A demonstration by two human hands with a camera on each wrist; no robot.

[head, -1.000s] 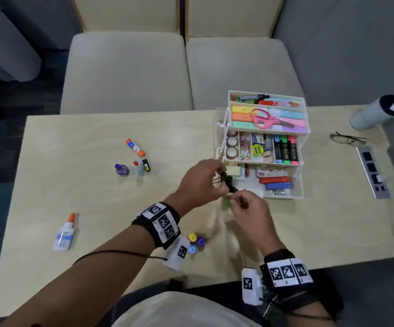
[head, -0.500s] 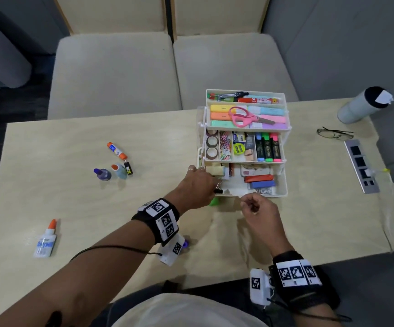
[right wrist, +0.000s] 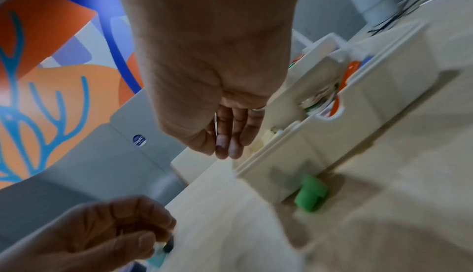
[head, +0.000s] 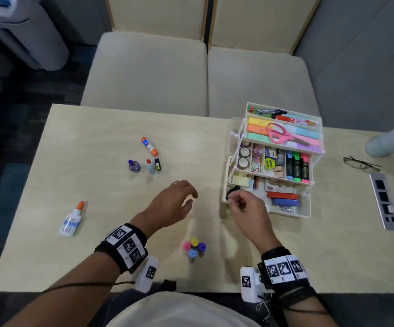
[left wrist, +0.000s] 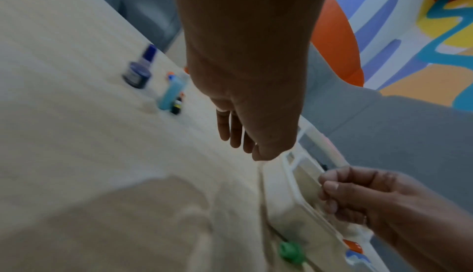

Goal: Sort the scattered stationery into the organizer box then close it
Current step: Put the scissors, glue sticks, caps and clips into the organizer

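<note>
The white tiered organizer box (head: 307, 208) stands open at the right of the table, full of highlighters, scissors, tapes and clips. My right hand (head: 235, 201) is at its front left corner, fingers curled, pinching a black binder clip (head: 235, 189) over the bottom tier; in the left wrist view only a black tip (left wrist: 324, 167) shows. My left hand (head: 186, 199) hovers above the table left of the box, fingers loosely curled, holding nothing. A small green piece (right wrist: 311, 194) lies against the box's front wall (right wrist: 358, 126).
On the table lie a glue stick (head: 149, 146), a purple bottle (head: 134, 165), a light blue bottle (head: 150, 166), a white glue bottle (head: 72, 219) and a cluster of coloured caps (head: 194, 247). Glasses (head: 360, 162), a tumbler (head: 389, 140) and a power strip (head: 385, 201) sit right.
My left hand has drawn back leftward from the box's corner and is empty. My right hand has moved forward from in front of the box to its front left compartment.
</note>
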